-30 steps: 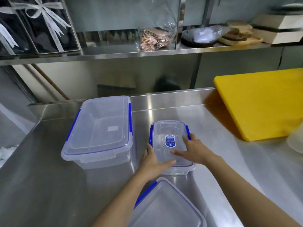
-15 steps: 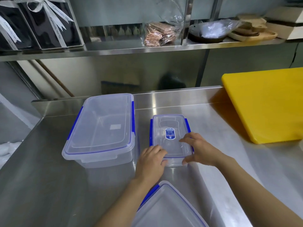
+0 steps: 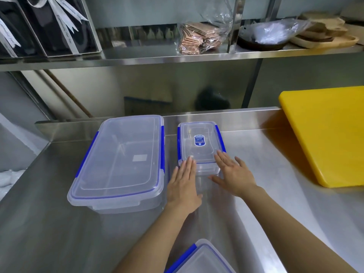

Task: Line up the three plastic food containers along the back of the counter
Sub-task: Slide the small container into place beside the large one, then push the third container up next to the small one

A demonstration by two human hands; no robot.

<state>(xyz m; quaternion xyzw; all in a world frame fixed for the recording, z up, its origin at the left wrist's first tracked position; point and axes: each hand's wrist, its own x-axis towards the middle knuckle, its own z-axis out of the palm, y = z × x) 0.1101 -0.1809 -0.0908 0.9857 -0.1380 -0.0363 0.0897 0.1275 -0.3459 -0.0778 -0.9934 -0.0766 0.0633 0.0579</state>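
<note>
A large clear container with blue clips stands at the back left of the steel counter. Right beside it sits a small clear container with a blue label, its far end near the counter's raised back edge. My left hand and my right hand lie flat with fingers spread, fingertips touching the small container's near edge. A third clear container shows only its corner at the bottom of the view, between my forearms.
A thick yellow cutting board leans on the counter at the right. Above, a steel shelf carries black boxes with white ribbons, a plastic bag of brown packets, a wrapped dark bowl and wooden trays.
The small container has slid away from me toward the back edge. Both hands went from gripping its near end to flat, open fingers at its near edge.
</note>
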